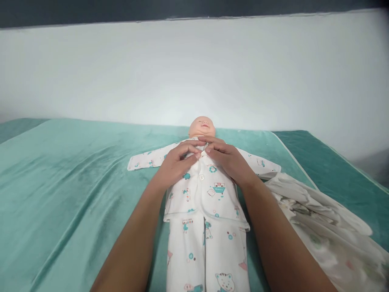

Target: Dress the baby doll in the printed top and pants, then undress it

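Observation:
A baby doll (201,126) lies on its back, its head at the far end. It wears a white pajama top (199,196) with small animal prints, and matching pajama pants (187,259). Both sleeves stretch out sideways. At the upper chest, just below the collar, my left hand (181,161) pinches the left edge of the top's front opening. My right hand (224,157) meets it from the other side, thumb and fingers closed on the facing edge. A round white button (201,177) shows below my fingertips. The spot between my fingertips is partly hidden.
A light green sheet (75,194) with soft creases covers the bed. To the right lies a crumpled heap of white printed cloth (331,227), close to my right forearm. Darker green fabric (343,174) runs along the right side. Behind stands a white wall (194,69).

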Tool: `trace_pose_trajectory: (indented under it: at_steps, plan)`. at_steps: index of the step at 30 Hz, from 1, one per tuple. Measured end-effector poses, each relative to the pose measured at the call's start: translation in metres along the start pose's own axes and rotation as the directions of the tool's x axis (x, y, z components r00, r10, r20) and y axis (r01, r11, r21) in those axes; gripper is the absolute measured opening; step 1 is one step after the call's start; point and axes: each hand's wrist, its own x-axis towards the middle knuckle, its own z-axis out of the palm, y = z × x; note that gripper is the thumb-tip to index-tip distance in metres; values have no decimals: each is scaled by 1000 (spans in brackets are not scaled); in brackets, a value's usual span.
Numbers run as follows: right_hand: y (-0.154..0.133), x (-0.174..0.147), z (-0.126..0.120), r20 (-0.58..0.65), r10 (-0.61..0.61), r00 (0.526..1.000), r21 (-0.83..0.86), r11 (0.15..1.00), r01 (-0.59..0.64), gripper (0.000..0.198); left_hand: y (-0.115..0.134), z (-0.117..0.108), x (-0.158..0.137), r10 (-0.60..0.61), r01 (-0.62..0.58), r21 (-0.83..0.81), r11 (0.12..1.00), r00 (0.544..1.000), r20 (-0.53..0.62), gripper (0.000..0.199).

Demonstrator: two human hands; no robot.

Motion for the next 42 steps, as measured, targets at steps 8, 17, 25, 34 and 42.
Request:
trace_pose_trajectory:
  at_steps: [8, 17, 25, 34, 42]
  plan:
    - [-3, 0, 3, 0, -35, 999, 31, 999, 35, 19, -5, 3, 3, -14, 14, -19, 1000, 1000, -5, 13]
    - [4, 1, 3, -292, -18, 956, 279, 955, 103, 17, 7, -10, 1, 44, -66, 97, 993, 975, 217, 16]
    - [-6, -5, 8, -258, -100, 961, -5, 995, 102, 27, 6, -24, -3, 70, -91, 40, 995, 926, 371, 10]
    - [-24, -12, 13, -5, -122, 993, -169, 978, 120, 21, 10, -24, -3, 37, -41, 3, 999, 930, 366, 17]
    - [-32, -14, 18, 74, -55, 996, 5, 998, 55, 15, 14, -16, -5, -15, 6, 33, 999, 954, 300, 14]
